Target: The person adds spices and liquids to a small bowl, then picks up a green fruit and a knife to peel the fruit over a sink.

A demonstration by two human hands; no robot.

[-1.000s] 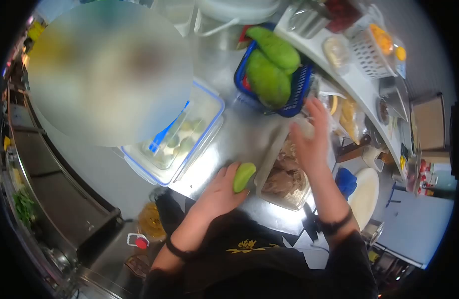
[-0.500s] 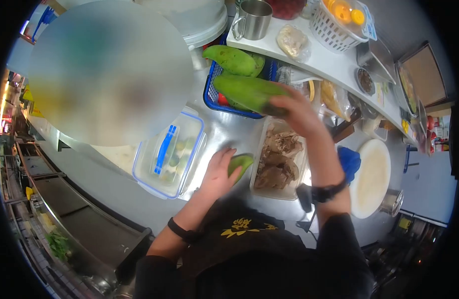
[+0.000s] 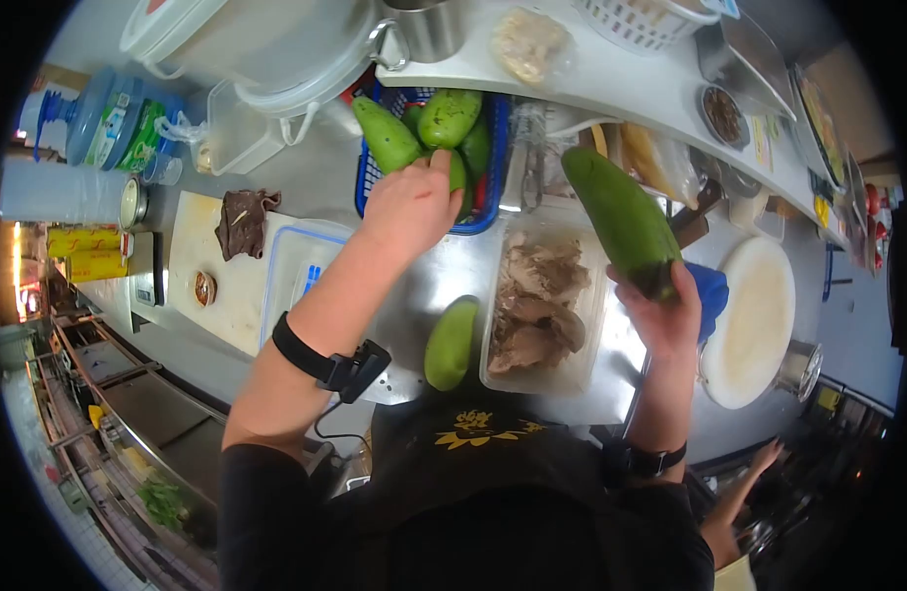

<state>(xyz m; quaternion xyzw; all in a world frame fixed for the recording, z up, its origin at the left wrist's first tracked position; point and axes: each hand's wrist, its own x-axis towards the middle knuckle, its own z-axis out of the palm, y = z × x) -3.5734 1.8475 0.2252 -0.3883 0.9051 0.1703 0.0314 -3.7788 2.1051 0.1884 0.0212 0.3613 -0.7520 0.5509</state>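
In my right hand (image 3: 660,310) a long dark-green mango (image 3: 621,222) stands tilted, gripped at its lower end and raised above the counter. My left hand (image 3: 414,202) reaches into the blue plastic basket (image 3: 363,182), its fingers curled over a mango (image 3: 457,187) partly hidden beneath them. More green mangoes (image 3: 449,116) fill the basket around it. A smaller pale-green mango (image 3: 452,345) lies on the steel counter (image 3: 404,320), touched by neither hand. Beside it sits a clear tub (image 3: 488,364) of cooked, shredded-looking meat (image 3: 537,310).
A lidded box (image 3: 286,256) and white cutting board (image 3: 197,256) lie left. A round board (image 3: 754,325) and blue cloth (image 3: 710,295) are right. The shelf (image 3: 611,94) overhangs the back. Another person's arm (image 3: 734,502) shows lower right.
My left hand has left the small mango on the counter and moved forward into the basket. My right hand has drawn the long mango away from the basket, to the right.
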